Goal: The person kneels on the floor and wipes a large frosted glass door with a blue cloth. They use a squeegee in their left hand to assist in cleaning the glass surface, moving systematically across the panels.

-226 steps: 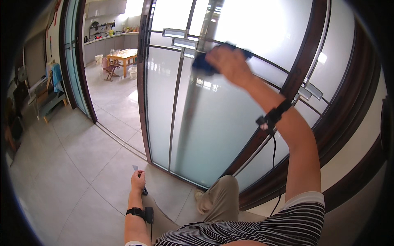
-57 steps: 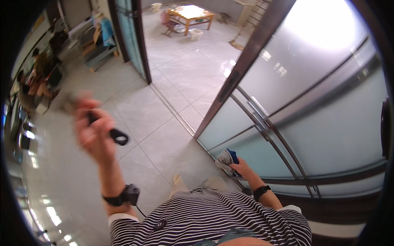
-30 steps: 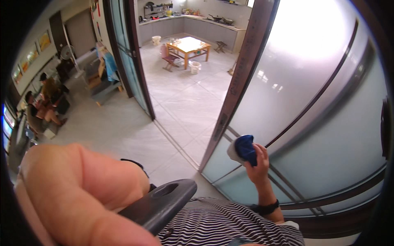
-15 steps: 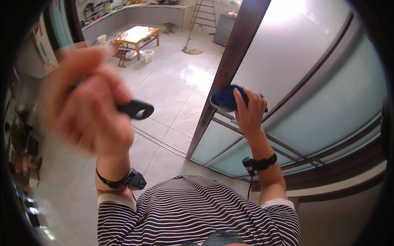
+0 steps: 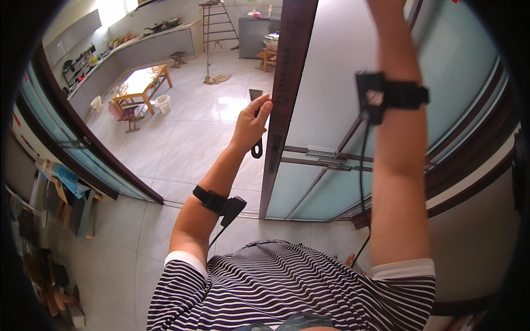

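Note:
My left hand point(image 5: 250, 126) is closed around a black-handled scraper point(image 5: 256, 150) beside the edge of the sliding door's dark brown frame point(image 5: 292, 60). Its handle end with a hole hangs below the hand, while a flat dark blade shows above the fingers. My right arm stretches up in front of the frosted glass door panel point(image 5: 337, 71). Only the base of my right hand point(image 5: 387, 6) shows at the top edge; the fingers are cut off, so anything in them is hidden.
Beyond the doorway are a low wooden table point(image 5: 142, 83), a white bucket point(image 5: 163, 103), a stepladder point(image 5: 218, 33) and a mop head point(image 5: 217, 79). Another door panel point(image 5: 72, 132) stands at the left, with stacked items point(image 5: 69, 179) beside it. Each forearm wears a black strapped device with a cable.
My left hand has moved right to the door frame with the scraper. My right hand, which held a dark blue pad, has risen mostly out of view. The view has shifted.

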